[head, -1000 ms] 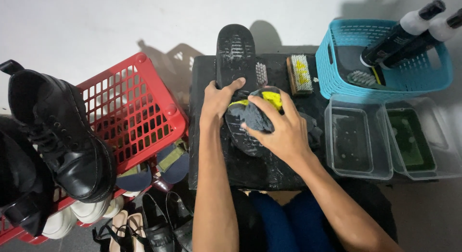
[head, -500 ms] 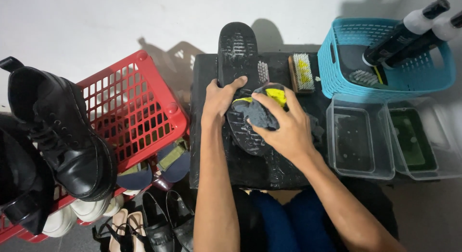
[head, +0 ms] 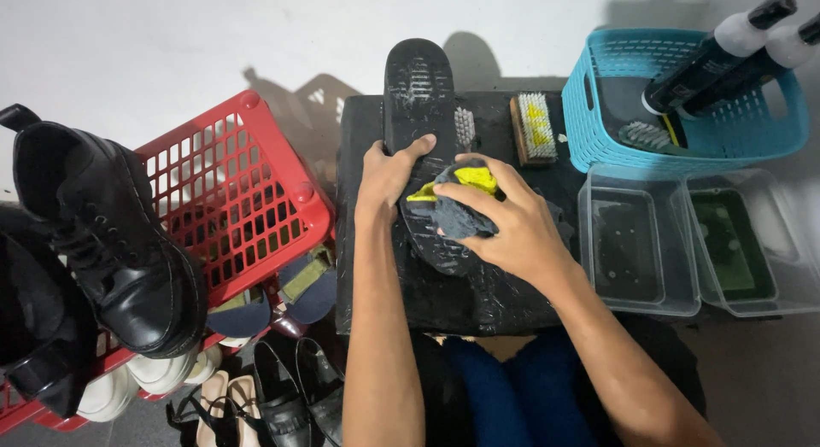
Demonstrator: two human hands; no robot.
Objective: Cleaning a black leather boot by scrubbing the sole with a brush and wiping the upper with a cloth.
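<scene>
A small black worktop (head: 478, 302) sits in the middle of the frame, its surface scuffed and streaked with pale marks. Behind it, along the top of the frame, runs a plain white wall with soft shadows cast on it.

A black shoe (head: 421, 114) lies sole-up on the worktop, its toe pointing toward the top of the frame and reaching past the far edge. The left hand (head: 389, 174) grips the shoe's left side, fingers curled over the sole and clamped on it. The right hand (head: 508, 229) presses a grey and yellow cloth (head: 457, 204) onto the heel end of the sole, fingers bunched tight around the cloth.

Just right of the shoe, on the worktop's far edge, lie a small brush with pale bristles (head: 464, 127) and a wooden brush with yellow-stained bristles (head: 535, 127).

At the upper right stands a blue plastic basket (head: 598, 131) with two dark bottles with pale necks (head: 717, 58) leaning in it. Below it sit two clear plastic tubs (head: 636, 242), the right one tinted green inside.

On the left, a red plastic crate (head: 248, 199) carries a black lace-up boot (head: 111, 242) on its rim. More shoes and sandals (head: 282, 396) lie on the floor at the lower left.
</scene>
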